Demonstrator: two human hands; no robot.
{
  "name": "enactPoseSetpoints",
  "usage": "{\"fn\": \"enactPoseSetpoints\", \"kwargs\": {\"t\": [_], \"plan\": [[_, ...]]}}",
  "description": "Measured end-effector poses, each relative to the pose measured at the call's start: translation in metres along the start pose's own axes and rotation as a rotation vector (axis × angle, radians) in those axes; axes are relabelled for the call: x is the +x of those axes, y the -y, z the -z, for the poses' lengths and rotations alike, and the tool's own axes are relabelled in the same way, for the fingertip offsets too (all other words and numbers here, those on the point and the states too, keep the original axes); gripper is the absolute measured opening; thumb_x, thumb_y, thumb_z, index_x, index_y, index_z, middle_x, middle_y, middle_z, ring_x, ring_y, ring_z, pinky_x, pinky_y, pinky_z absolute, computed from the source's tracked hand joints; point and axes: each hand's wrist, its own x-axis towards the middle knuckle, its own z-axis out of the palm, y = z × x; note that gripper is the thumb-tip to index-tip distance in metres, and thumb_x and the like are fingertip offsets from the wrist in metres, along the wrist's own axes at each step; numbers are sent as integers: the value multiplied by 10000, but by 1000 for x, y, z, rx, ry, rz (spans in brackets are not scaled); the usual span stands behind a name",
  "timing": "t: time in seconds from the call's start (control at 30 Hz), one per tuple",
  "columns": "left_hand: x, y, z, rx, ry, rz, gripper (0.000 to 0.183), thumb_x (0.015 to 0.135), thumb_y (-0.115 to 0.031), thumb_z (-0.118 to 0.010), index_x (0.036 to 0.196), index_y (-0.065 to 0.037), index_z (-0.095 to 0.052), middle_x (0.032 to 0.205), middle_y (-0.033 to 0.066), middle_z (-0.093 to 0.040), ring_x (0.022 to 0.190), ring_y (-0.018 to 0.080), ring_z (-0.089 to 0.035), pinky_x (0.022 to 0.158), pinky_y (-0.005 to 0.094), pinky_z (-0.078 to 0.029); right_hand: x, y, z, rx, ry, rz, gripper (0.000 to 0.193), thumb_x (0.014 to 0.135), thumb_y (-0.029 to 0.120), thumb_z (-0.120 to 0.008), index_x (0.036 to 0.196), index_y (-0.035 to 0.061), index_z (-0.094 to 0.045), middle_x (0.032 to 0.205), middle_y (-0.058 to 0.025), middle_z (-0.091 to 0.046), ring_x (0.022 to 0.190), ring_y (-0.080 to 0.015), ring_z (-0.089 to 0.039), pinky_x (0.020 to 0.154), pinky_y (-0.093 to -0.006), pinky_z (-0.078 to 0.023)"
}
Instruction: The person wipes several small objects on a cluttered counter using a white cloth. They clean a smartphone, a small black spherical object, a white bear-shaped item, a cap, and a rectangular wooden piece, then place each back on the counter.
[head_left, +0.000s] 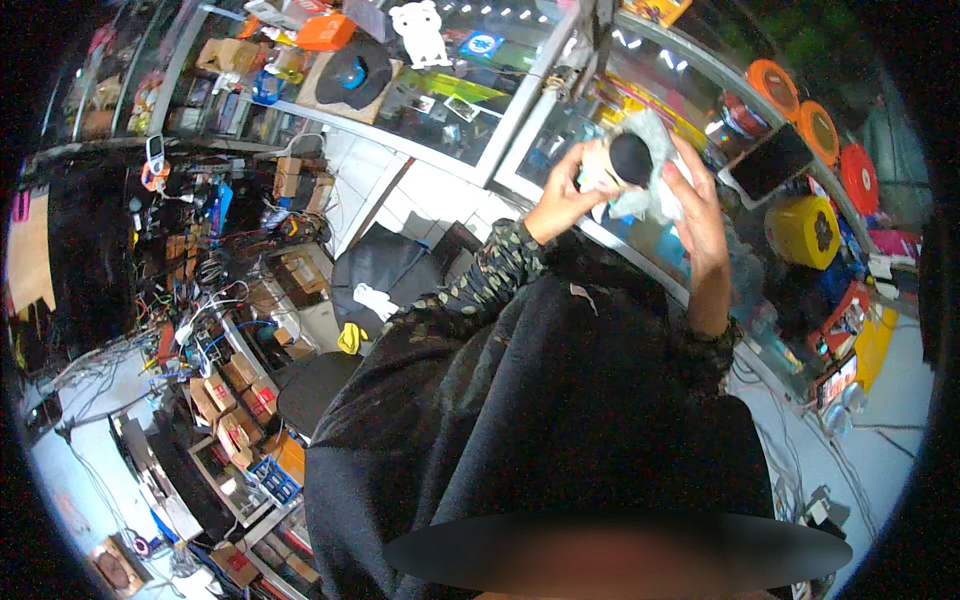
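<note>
Over the glass counter at the upper right, my left hand [563, 200] has its fingers closed around a small cream-coloured object with a rounded black top [630, 158], which looks like a figurine. A pale grey-green crumpled cloth [658, 140] lies against the far and right sides of that object. Gripping this cloth, my right hand [698, 200] curls in from the right with thumb and fingers bent. Both hands are close together, and the cloth touches the object between them. The underside of the object is hidden by my left fingers.
Right of my hands are a dark-screened phone [768, 165], a yellow round container [803, 231] and orange round lids [773, 88]. A white bear-shaped figure [420, 35] and a black cap [347, 75] sit on the far counter. A black seat [385, 270] stands left, beyond it cables and cardboard boxes [235, 400].
</note>
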Motion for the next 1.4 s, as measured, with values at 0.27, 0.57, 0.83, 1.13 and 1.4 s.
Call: {"fn": "enactPoseSetpoints", "kwargs": {"t": [0.27, 0.57, 0.83, 1.13, 1.4], "plan": [[12, -28, -21, -302, -117, 312, 446, 870, -38, -691, 1268, -72, -494, 816, -13, -592, 542, 30, -479, 448, 195, -336, -2, 8, -14, -598, -80, 498, 394, 929, 108, -680, 1304, 7, -613, 1277, -123, -648, 1209, -208, -575, 1054, -341, -418], [30, -40, -18, 460, -237, 224, 437, 819, -45, -749, 1154, 16, -473, 864, 141, -694, 587, 111, -647, 483, 257, -503, -14, 15, -14, -417, -466, 492, 385, 918, 112, -689, 1281, 6, -616, 1253, -114, -643, 1152, -239, -595, 1022, -352, -443], [21, -50, -42, 122, -24, 195, 485, 819, 22, -735, 1168, -1, -399, 831, 125, -681, 576, 123, -646, 458, 266, -533, -10, 16, -13, -783, -307, 575, 476, 850, 61, -721, 1319, 99, -647, 1283, -132, -598, 1232, -273, -538, 1060, -381, -416], [16, -57, -14, -133, 185, 453, 448, 817, -27, -762, 1157, -26, -470, 816, 88, -673, 567, 128, -632, 483, 233, -498, -8, 41, 21, -769, 105, 617, 412, 849, 17, -683, 1252, 102, -697, 1332, -130, -583, 1251, -271, -530, 1073, -387, -404], [18, -47, -30, 153, -106, 303, 441, 802, 27, -728, 1114, 37, -417, 827, 154, -689, 612, 184, -695, 501, 306, -564, -13, 44, 4, -886, -172, 638, 465, 847, -23, -643, 1283, 137, -676, 1286, -152, -575, 1162, -311, -574, 1005, -384, -455]]}}
